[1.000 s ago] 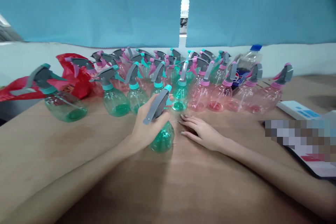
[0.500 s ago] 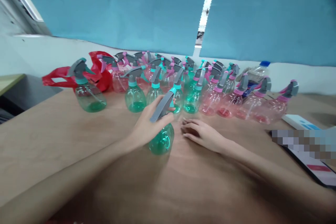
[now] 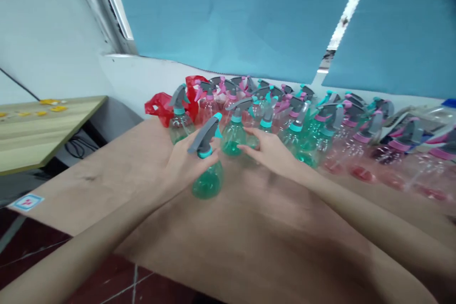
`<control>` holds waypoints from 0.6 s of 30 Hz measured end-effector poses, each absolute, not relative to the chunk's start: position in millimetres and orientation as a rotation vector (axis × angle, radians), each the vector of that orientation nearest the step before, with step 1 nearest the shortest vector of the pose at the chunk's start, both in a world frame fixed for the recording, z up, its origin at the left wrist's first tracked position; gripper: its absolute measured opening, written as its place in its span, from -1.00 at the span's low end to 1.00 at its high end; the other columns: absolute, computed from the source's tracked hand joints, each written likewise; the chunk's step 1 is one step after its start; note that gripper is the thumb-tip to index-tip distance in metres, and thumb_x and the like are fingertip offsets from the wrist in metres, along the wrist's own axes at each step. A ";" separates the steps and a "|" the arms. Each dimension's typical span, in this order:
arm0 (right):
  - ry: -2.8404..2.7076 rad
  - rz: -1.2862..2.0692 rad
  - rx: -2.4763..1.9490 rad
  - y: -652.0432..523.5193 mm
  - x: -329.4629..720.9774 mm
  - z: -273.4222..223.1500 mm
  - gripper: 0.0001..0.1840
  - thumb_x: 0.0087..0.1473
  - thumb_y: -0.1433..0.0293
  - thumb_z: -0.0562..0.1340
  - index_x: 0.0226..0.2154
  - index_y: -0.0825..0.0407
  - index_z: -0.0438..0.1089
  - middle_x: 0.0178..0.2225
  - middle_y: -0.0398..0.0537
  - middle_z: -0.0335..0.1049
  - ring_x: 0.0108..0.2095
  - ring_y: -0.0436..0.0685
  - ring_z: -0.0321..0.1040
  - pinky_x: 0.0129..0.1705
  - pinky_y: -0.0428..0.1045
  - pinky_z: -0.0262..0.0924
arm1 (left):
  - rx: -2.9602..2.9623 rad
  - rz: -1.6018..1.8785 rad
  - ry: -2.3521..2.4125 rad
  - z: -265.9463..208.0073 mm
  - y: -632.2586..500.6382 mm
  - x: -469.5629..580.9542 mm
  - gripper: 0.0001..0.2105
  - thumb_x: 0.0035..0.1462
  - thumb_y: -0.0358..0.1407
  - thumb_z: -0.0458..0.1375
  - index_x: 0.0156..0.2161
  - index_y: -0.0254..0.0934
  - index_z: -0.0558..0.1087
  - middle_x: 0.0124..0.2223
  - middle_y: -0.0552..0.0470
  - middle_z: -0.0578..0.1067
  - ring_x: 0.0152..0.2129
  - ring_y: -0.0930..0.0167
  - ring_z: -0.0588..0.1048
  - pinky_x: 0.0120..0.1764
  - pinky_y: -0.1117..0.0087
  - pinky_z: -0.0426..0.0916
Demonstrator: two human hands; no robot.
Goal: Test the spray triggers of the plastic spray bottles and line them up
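Observation:
My left hand [image 3: 187,159] is wrapped round the neck of a green spray bottle [image 3: 207,183] with a grey and turquoise trigger head. That bottle is upright, close to the tabletop, with some liquid in its base. Just to its right, my right hand [image 3: 272,152] has its thumb and fingers spread beside a second green spray bottle [image 3: 232,145]. Whether the fingertips touch that bottle I cannot tell. Another green spray bottle [image 3: 179,126] stands behind my left hand, its lower part hidden by the hand.
Several green and pink spray bottles [image 3: 361,171] crowd the back and right of the wooden table [image 3: 117,185]. A red plastic bag [image 3: 160,107] lies at the back left. A lighter table [image 3: 42,135] stands apart on the left. A sticker [image 3: 27,202] marks the near left corner.
The view has swung left, bringing the other table and the floor into sight. My right hand has moved forward to the second green bottle. My left hand keeps hold of its bottle.

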State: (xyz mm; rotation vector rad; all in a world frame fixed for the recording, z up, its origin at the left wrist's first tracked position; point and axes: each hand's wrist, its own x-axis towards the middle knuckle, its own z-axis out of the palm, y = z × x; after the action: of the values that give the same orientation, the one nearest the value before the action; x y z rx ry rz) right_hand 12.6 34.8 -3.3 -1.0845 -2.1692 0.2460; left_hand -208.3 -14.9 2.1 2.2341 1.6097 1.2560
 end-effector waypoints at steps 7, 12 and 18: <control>-2.098 0.515 -1.392 56.5 -15.5 4.7 -0.27 0.14 0.11 0.20 0.19 0.27 0.13 -0.54 0.02 0.48 -0.61 0.20 0.45 -0.46 0.12 0.37 | 2.239 1.341 1.728 7.2 26.5 -230.1 -0.79 0.14 -0.25 0.14 -0.14 -0.28 0.46 -0.26 -0.01 0.57 -0.31 0.34 0.52 -0.20 0.35 0.36; -2.059 0.530 -1.573 67.2 -25.7 11.2 -0.37 0.14 0.12 0.20 0.09 0.25 0.21 -0.68 -0.14 0.35 -0.69 0.13 0.37 -0.56 0.02 0.27 | 2.282 1.346 1.719 5.9 56.8 -228.5 -0.78 0.15 -0.22 0.15 -0.14 -0.29 0.45 -0.34 0.03 0.55 -0.39 0.38 0.50 -0.25 0.39 0.34; -1.988 0.635 -1.620 75.4 -37.4 13.4 -0.18 0.08 0.02 0.23 0.17 0.26 0.10 -0.61 -0.08 0.37 -0.70 0.11 0.35 -0.64 0.01 0.25 | 2.295 1.343 1.746 3.3 83.5 -228.2 -0.73 0.15 -0.17 0.17 -0.14 -0.33 0.44 -0.51 0.11 0.41 -0.53 0.42 0.38 -0.32 0.41 0.30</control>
State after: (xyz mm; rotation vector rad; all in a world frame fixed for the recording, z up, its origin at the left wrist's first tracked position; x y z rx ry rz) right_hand -37.4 75.4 13.4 -1.6204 -1.9877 0.6349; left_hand -228.2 83.5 3.3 2.2946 1.7459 1.3427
